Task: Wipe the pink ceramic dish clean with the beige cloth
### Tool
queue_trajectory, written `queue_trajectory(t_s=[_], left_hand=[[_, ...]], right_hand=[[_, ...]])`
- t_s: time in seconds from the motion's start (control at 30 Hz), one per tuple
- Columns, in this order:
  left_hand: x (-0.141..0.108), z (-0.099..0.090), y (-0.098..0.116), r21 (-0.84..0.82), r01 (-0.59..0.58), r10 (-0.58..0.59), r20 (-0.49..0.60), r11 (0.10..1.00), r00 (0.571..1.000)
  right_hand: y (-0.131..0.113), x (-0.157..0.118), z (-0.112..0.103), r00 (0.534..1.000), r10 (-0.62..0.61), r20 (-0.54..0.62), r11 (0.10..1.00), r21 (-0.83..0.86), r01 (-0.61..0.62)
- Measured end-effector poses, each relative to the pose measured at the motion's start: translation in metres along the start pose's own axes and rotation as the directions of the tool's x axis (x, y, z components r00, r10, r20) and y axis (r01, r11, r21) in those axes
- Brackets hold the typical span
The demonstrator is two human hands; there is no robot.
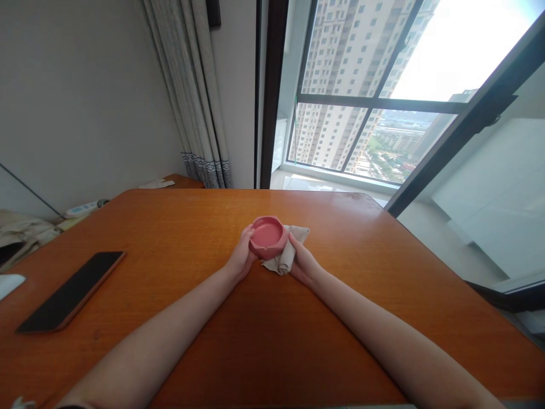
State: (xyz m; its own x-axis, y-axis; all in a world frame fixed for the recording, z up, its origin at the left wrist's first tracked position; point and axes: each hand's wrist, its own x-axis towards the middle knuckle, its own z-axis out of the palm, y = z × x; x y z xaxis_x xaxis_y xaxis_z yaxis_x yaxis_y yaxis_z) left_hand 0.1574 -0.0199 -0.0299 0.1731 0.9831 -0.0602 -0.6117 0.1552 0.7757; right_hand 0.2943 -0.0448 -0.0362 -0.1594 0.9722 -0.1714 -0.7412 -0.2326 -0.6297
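A round pink ashtray (267, 233) with a thick, notched rim is held just above the table, tilted so its hollow inside faces me. My left hand (242, 254) grips its left side, thumb on the rim and fingers underneath. On the other side, my right hand (303, 260) is closed on a beige cloth (286, 259), which is bunched against the right side and underside of the ashtray. One corner of the cloth sticks out to the right and a rolled end hangs below. The fingers of my right hand are partly hidden behind the cloth.
The brown wooden table (191, 221) spreads around my arms. A black tablet-like slab (72, 292) lies on its left part, with a white object (9, 284) at the left edge. Beyond the far edge are a curtain (200, 102) and a window (370, 102).
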Motion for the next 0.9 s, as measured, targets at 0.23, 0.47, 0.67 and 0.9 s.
queue_trajectory(t_s=[0.23, 0.47, 0.67, 0.9], left_hand=[[-0.008, 0.001, -0.001, 0.087, 0.112, -0.127, 0.19, 0.99, 0.974], [-0.008, 0.002, 0.0, 0.101, 0.17, -0.175, 0.049, 0.98, 0.983], [-0.003, 0.001, -0.01, 0.068, -0.088, 0.095, -0.107, 0.994, 0.99], [-0.001, -0.012, -0.013, 0.264, -0.019, 0.042, -0.079, 0.964, 0.996]], right_hand=[[-0.001, 0.006, -0.009, 0.961, -0.231, -0.151, 0.973, -0.052, 0.225], [-0.001, 0.004, -0.012, 0.949, -0.233, -0.214, 0.964, -0.178, 0.196], [0.007, -0.001, -0.003, 0.99, -0.111, -0.084, 0.985, -0.141, 0.098], [-0.003, -0.002, -0.005, 0.949, -0.23, -0.216, 0.964, -0.181, 0.193]])
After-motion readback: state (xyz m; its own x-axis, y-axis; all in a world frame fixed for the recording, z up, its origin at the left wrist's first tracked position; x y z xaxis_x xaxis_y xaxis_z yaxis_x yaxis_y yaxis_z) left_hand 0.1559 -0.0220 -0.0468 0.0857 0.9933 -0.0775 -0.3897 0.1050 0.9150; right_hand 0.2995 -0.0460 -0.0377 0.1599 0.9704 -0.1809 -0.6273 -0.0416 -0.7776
